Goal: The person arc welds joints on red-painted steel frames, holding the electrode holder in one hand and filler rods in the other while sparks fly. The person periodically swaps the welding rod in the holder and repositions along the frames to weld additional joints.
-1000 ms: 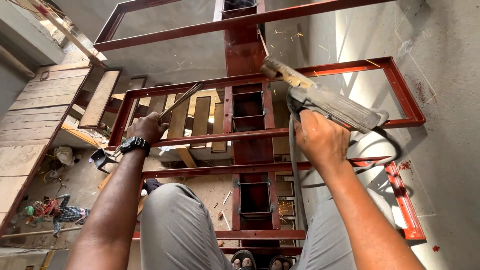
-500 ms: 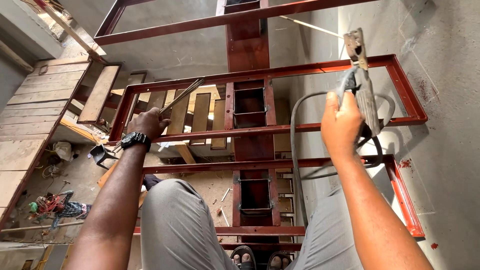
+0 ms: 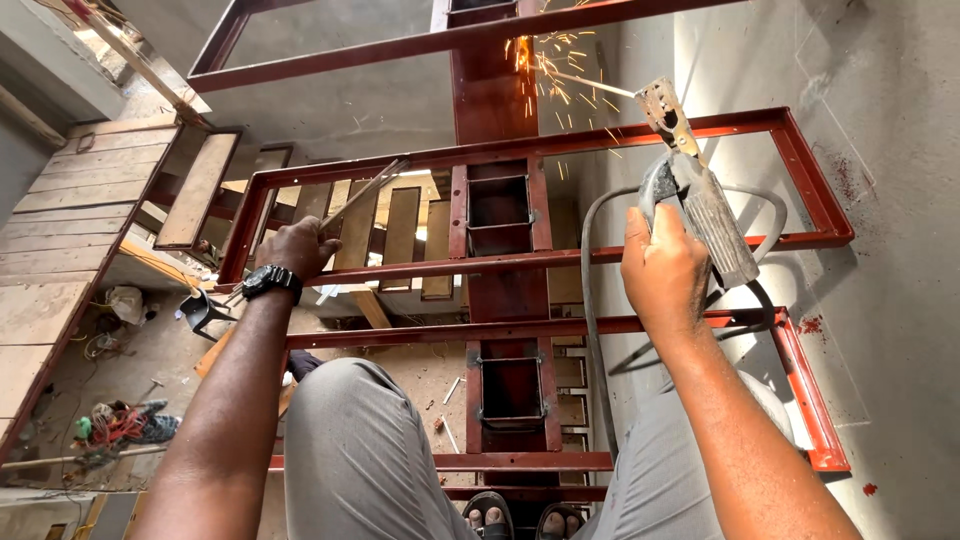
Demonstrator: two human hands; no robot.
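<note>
Knees in grey trousers fill the bottom of the frame, with sandalled toes at the lower centre edge. Above them the left hand, wearing a black wristwatch, has its grip closed around a bundle of thin welding rods at centre left, resting against the red-painted steel stair frame. Farther up on the right, the right hand grips tight a grey electrode holder trailing a grey cable, its rod tip throwing orange sparks against the frame's central post at top centre.

Grey concrete walls, wooden plank decking at left — dusty, littered floor below, daylight.
</note>
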